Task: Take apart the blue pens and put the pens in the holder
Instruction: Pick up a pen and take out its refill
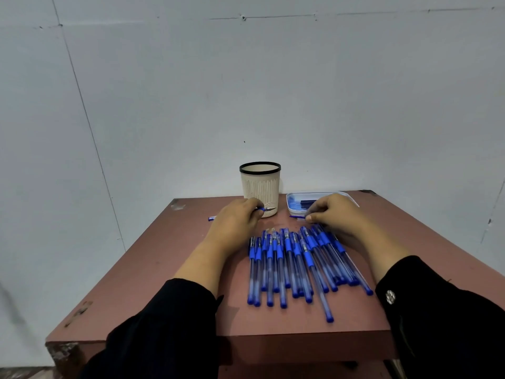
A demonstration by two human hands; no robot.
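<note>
We count one holder (260,187) at twelve o'clock, one tray (293,197) at one; left hand (236,220) grips one pen (263,209), right hand (334,214) pinches one cap (297,216); heaped pens (297,266) uncountable; no legible writing.

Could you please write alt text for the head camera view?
A person's left hand grips a blue pen while the right hand pinches its cap, above a pile of blue pens on a reddish table; behind stand a beige holder and a tray.
</note>
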